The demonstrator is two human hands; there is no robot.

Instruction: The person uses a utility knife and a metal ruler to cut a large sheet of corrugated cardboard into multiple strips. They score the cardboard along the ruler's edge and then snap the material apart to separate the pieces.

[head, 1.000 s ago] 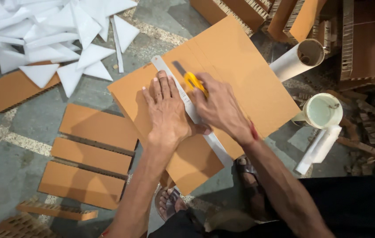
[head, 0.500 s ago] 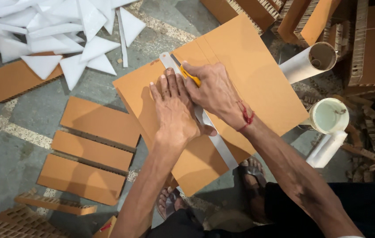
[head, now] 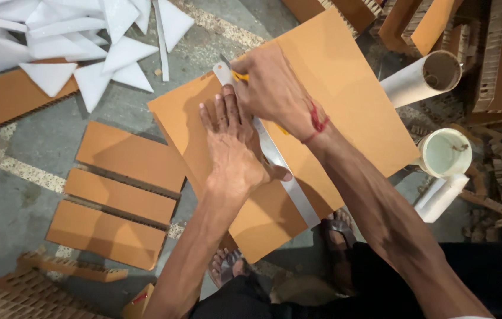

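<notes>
Left hand: my left hand [head: 231, 147] lies flat and open, palm down, fingers spread and pressing on the long metal ruler [head: 274, 156] and the board beneath it.
Right hand: my right hand [head: 271, 91] is closed around a yellow-handled utility knife [head: 238, 75] — only a bit of the yellow handle and the dark tip show past my fingers. A red thread is tied at that wrist.
Knife: it sits at the far end of the ruler, right against its edge, near the top corner of the board.
Ruler: it runs slantwise across the large orange corrugated cardboard sheet [head: 345, 100], from the far corner down toward my feet.
Sheet: it lies on the grey concrete floor [head: 20, 195], in front of my sandalled feet.
Cut strips: three orange cardboard rectangles [head: 124, 195] lie side by side to the left of the sheet, just apart from one another.
White scraps: a heap of white triangular offcuts [head: 74, 41] lies at the far left, partly over another orange piece.
Right side: a white cardboard tube [head: 419, 80] lies beside the sheet's right edge — nearer me stands a pale round cup [head: 445, 153], touching a smaller white roll.
</notes>
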